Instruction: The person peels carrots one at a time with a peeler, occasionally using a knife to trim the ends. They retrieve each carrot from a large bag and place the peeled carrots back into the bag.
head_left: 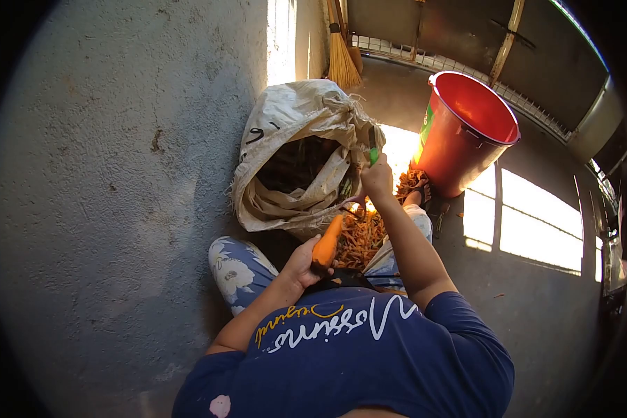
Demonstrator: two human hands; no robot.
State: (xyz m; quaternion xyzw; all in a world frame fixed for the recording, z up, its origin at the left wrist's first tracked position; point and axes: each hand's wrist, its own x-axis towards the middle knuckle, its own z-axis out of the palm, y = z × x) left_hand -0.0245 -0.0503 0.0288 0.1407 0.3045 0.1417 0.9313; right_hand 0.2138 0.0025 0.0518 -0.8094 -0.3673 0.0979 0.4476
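Observation:
My left hand (pixel 304 263) is wrapped round a large orange carrot (pixel 327 244), partly peeled, with a dark lower end; its tip points up and away from me. To the right and farther forward, my right hand (pixel 377 180) grips a tool with a green handle (pixel 374 155), which looks like a peeler; its working end is hard to make out. The tool is apart from the carrot. Orange peelings (pixel 359 240) lie in a heap between my legs, beneath both hands. Just beyond the hands stands an open white woven sack (pixel 292 104), its inside dark.
A tall red bucket (pixel 460 139) stands at the right front, with more peelings near its base. A straw broom (pixel 342 59) leans by the wall behind the sack. The rough grey wall (pixel 118 174) runs along the left.

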